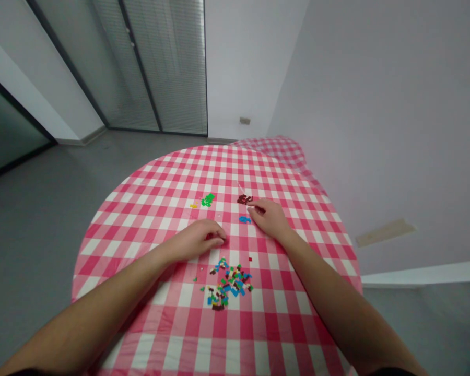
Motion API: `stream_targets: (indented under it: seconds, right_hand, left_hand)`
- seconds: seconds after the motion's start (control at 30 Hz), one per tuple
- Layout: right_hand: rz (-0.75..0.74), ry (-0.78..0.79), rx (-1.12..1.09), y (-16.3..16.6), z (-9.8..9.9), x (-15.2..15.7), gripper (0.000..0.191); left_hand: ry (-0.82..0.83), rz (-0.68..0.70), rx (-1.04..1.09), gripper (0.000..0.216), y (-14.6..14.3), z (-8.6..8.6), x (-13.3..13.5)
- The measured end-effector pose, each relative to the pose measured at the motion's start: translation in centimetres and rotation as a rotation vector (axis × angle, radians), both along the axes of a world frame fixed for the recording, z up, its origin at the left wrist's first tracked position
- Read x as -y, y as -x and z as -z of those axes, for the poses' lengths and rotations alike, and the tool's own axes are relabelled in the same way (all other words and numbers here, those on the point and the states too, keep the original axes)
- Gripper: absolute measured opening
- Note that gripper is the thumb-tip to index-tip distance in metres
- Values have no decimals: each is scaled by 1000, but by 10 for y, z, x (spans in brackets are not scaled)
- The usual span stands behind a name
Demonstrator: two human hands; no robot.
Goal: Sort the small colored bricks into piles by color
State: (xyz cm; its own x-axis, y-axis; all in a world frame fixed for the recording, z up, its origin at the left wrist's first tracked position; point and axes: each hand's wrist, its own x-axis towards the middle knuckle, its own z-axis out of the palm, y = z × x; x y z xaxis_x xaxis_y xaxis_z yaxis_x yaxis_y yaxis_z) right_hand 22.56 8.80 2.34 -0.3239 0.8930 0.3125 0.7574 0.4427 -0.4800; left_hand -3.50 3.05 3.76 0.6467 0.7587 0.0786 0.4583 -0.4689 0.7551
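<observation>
My left hand (199,238) rests on the round table (149,219) with its fingers curled together; what they hold, if anything, is hidden. My right hand (267,216) lies farther out, fingertips pinched beside a small dark red pile of tiny bricks (244,199). A small blue pile (244,220) sits just left of that hand. A green pile (208,200) with a yellow piece (194,206) lies farther left. Nearer to me is a mixed heap of tiny coloured bricks (227,284).
The table wears a red-and-white checked cloth. A single red piece (250,258) lies apart from the heap. Grey floor surrounds the table, a white wall stands close on the right, and glass doors with blinds (156,68) are at the back.
</observation>
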Motion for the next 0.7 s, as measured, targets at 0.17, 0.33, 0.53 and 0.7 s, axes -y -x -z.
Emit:
stream_targets:
  seconds: [0.17, 0.33, 0.53, 0.7]
  right_hand:
    - [-335, 15, -104, 21, -5, 25, 17]
    - [-454, 56, -110, 33, -1, 34, 15]
    - [-457, 70, -81, 33, 1, 32, 14]
    - [-492, 49, -94, 33, 1, 34, 15]
  left_hand:
    - [99, -236, 86, 13, -2, 11, -3]
    - [105, -309, 154, 11, -7, 15, -1]
    - [137, -283, 163, 8, -9, 16, 1]
    - [143, -289, 183, 6, -10, 16, 1]
